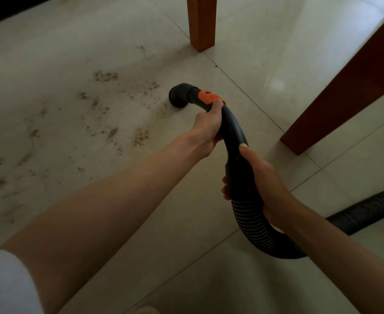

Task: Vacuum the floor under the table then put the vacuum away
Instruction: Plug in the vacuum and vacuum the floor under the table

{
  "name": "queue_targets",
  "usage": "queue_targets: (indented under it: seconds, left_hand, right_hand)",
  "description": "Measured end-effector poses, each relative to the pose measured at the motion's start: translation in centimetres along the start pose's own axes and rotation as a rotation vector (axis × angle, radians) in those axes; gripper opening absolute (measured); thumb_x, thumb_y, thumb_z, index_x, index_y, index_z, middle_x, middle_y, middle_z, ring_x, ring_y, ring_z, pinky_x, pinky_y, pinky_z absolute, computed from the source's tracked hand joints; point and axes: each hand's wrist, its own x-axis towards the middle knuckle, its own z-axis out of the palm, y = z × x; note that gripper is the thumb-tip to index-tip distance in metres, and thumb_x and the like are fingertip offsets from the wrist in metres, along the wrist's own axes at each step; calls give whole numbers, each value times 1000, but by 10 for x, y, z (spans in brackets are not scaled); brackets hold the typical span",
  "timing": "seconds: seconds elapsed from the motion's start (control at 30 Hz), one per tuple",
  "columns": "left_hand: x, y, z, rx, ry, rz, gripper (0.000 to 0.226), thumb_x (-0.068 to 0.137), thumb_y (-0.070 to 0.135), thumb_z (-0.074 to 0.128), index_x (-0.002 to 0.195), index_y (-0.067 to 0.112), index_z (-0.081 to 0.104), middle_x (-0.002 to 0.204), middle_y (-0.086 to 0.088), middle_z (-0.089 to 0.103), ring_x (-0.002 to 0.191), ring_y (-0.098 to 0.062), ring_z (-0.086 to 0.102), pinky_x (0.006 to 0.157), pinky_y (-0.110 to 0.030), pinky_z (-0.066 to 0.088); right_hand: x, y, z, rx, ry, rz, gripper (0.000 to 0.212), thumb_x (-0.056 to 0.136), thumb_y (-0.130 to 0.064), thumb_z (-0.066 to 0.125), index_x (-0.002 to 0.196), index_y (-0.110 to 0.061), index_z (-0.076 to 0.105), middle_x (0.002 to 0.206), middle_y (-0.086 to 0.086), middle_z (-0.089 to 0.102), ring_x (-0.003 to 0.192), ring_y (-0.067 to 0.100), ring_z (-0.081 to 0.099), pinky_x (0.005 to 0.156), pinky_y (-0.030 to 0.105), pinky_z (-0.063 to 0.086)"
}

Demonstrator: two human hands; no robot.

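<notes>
The vacuum hose (236,132) was clamped in both fists — left hand (209,128) behind the orange collar (206,97), right hand (263,177) lower — its nozzle (178,95) at the floor beside scattered crumbs (106,75). Vacuuming was underway; next, probably a leftward sweep across them.

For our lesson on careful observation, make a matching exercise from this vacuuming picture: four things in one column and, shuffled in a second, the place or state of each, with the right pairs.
Things
1. left hand
2. right hand
3. nozzle
4. crumbs

Places or states
A. scattered on the pale tiles, left of the nozzle
B. grips the handle just behind the orange collar
C. black, pointing at the floor near the table leg
D. grips where the rigid handle meets the ribbed hose

Pairs: 1-B, 2-D, 3-C, 4-A
</notes>
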Motion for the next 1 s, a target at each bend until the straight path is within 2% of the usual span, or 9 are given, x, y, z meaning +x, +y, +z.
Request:
queue_targets:
  seconds: [0.13,0.3,0.4,0.6,0.73,0.83,0.9,1.0]
  left_hand:
    - [-5,-5,1,-20,70,-9,46,96,34,48,125,-1,46,92,-8,56,87,-24,57,83,-35,51]
    - [-5,-7,-3,-56,127,-9,46,95,35,51,125,1,47,100,-10,57,86,-22,58,74,-32,52]
    - [-4,-3,-8,-71,119,-9,46,95,35,50,126,1,47,102,-10,57,88,-23,58,73,-32,52]
    - [3,13,-18,-80,91,14,46,97,35,48,126,0,46,91,-7,55,81,-21,56,70,-32,51]
    - [10,22,-22,-65,108,19,46,97,35,47,126,0,44,102,-11,55,94,-25,57,86,-37,51]
    - [18,29,-25,-58,126,26,46,97,37,47,125,1,44,108,-12,56,100,-27,58,89,-37,51]
    - [25,34,-28,-68,133,24,44,97,37,47,123,2,45,105,-12,57,101,-28,58,90,-38,50]
    - [32,42,-32,-86,146,25,38,96,38,48,116,6,45,91,-8,55,94,-27,56,89,-37,50]
  right_hand:
    - [-8,0,1,3,-10,14,45,94,-43,49,87,0,63,69,16,65,57,29,63,50,31,54]
    - [-13,-5,-1,-2,-63,70,50,92,-45,50,99,3,61,70,15,65,55,27,64,48,29,53]
    - [-11,-6,4,-13,-60,46,48,93,-44,50,99,2,60,69,14,65,55,26,64,48,29,53]
    - [4,-12,18,-29,-43,15,42,93,-44,50,89,-4,62,66,10,66,54,24,64,49,29,55]
    - [15,-19,26,-26,-49,10,42,94,-44,48,87,-5,62,64,8,66,54,22,64,51,30,55]
    - [26,-22,34,-15,-55,-2,43,95,-44,47,83,-5,63,63,8,65,55,23,63,54,32,55]
    - [35,-24,39,-21,-52,-13,43,95,-44,47,83,-6,63,63,8,65,55,24,63,55,33,56]
    - [48,-27,44,-43,-63,-19,44,95,-45,47,84,-7,63,64,8,66,57,24,64,59,34,57]
